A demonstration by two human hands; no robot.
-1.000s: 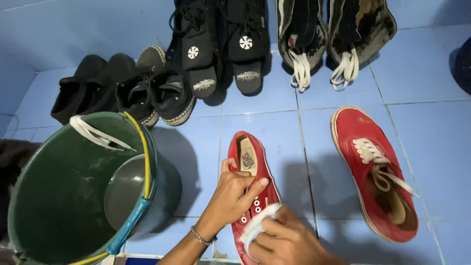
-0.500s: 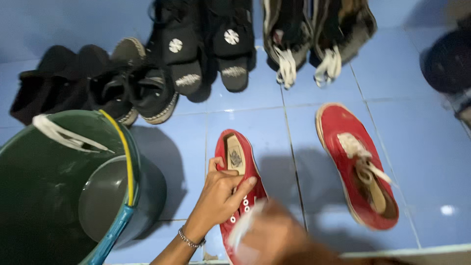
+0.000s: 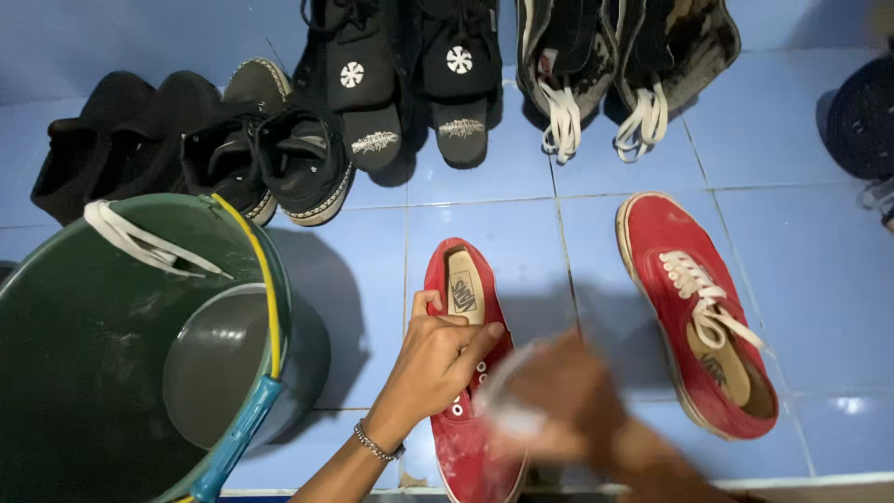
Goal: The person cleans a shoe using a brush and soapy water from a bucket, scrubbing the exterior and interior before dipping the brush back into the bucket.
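Observation:
My left hand (image 3: pixel 440 359) grips the side of a red lace-less sneaker (image 3: pixel 463 307) lying on the blue tiled floor (image 3: pixel 354 270); a bracelet sits on that wrist. My right hand (image 3: pixel 557 396), blurred by motion, holds a white cloth (image 3: pixel 507 401) against the sneaker's front right side. The matching red sneaker (image 3: pixel 698 312), with its white laces in, lies apart to the right.
A dark green bucket (image 3: pixel 102 373) with a yellow and blue handle and a white lace (image 3: pixel 140 244) over its rim stands at the left. Several black shoes (image 3: pixel 307 140) and two dark high-tops with white laces (image 3: pixel 615 65) line the back. A dark object (image 3: pixel 861 116) sits far right.
My right hand with the cloth has moved from the sneaker's toe to its right side, rubbing fast. The left hand keeps its hold. The view has shifted slightly.

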